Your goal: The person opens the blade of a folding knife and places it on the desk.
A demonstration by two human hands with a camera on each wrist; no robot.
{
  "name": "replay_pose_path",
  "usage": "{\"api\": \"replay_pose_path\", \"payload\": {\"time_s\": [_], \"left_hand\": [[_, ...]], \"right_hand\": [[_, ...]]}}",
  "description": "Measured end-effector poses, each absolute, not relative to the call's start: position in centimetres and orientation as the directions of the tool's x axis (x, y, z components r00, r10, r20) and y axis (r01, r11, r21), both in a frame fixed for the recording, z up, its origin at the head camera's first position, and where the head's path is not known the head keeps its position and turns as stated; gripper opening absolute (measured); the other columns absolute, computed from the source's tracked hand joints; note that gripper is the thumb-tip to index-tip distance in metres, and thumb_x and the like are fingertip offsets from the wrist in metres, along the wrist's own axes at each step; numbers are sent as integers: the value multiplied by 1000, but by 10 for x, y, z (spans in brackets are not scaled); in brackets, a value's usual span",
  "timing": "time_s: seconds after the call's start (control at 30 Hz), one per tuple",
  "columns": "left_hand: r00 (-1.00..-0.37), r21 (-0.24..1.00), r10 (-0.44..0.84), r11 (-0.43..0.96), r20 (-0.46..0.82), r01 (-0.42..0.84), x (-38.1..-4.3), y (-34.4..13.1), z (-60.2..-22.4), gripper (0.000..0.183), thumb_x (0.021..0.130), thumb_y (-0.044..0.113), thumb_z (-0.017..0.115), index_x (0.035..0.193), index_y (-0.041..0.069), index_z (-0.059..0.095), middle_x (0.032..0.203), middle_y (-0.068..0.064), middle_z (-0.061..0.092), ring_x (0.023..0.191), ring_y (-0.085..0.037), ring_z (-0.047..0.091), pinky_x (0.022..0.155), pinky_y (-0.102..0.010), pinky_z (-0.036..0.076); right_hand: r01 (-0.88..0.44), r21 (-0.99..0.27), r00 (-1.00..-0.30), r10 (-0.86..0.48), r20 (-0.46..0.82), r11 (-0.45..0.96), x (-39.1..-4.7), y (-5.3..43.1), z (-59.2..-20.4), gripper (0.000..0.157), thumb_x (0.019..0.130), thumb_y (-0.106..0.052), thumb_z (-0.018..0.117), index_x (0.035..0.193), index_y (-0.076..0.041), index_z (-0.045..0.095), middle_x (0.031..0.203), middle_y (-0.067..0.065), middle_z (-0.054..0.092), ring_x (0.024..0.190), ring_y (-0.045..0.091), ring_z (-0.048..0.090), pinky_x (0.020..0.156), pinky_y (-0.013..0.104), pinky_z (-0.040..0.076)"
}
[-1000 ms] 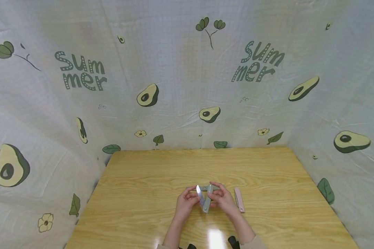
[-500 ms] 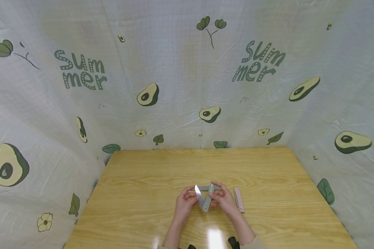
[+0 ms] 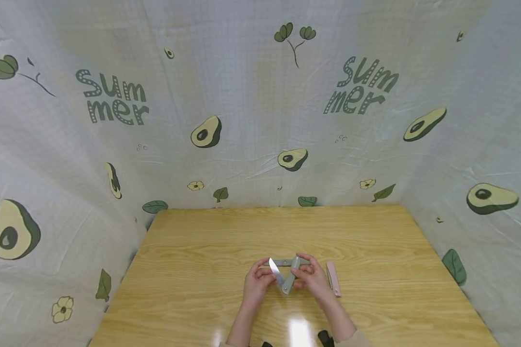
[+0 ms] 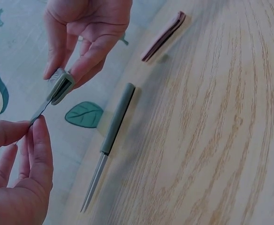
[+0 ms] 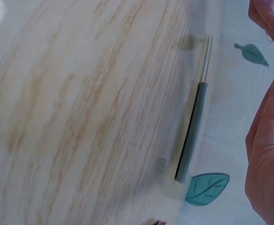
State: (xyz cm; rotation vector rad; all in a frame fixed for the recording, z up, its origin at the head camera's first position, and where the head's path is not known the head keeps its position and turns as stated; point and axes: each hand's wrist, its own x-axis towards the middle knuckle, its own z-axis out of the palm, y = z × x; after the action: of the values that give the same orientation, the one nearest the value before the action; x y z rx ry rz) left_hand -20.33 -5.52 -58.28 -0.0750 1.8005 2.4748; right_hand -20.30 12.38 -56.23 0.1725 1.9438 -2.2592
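Observation:
A grey-green folding knife is held partly unfolded in a V, its pivot end toward the person. My right hand grips its handle, thumb on the near side. On the left, my left hand pinches the shiny blade between thumb and fingers, as the left wrist view shows. Past the hands lies a second grey-green knife, unfolded, its blade pointing left. To the right of the right hand rests a pink folding knife, folded. The right wrist view cuts off most of the held knife.
The wooden table reaches back to a pale curtain printed with avocados and leaves, which also hangs at both sides. Dark straps show at the bottom edge, between the forearms. Light glares off the near tabletop.
The blade and handle of the held knife have spread wider: the blade tip has moved left and the handle's far end right. The two knives on the table have stayed put.

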Motion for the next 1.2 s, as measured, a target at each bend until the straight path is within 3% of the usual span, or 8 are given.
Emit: {"api": "replay_pose_path", "payload": {"time_s": [0.33,0.67,1.2], "left_hand": [[-996,948,8,-307,-84,-82,-200,-55,-582,55,82,-11,64,133,-12,45,80,0,57,69,-9,62,72,-29,61],[-988,937,-24,-323,-152,-136,-200,-56,-582,57,84,-10,65,137,-8,44,82,-2,58,71,-14,63,72,-29,60],[-988,920,-94,-383,-124,-79,-197,-54,-583,57,85,-9,62,138,-8,42,85,-3,56,77,-13,64,76,-31,61]], "right_hand": [[177,-972,-984,-35,-174,-154,-202,125,-567,60,91,1,63,144,2,36,89,6,61,79,18,65,76,47,61],[178,-967,-984,-6,-180,-183,-201,125,-566,59,91,2,63,145,-1,38,88,6,61,78,20,65,75,43,61],[187,-958,-980,30,-198,-219,-200,125,-564,56,91,1,63,141,0,38,87,6,60,79,17,63,78,39,61]]}}
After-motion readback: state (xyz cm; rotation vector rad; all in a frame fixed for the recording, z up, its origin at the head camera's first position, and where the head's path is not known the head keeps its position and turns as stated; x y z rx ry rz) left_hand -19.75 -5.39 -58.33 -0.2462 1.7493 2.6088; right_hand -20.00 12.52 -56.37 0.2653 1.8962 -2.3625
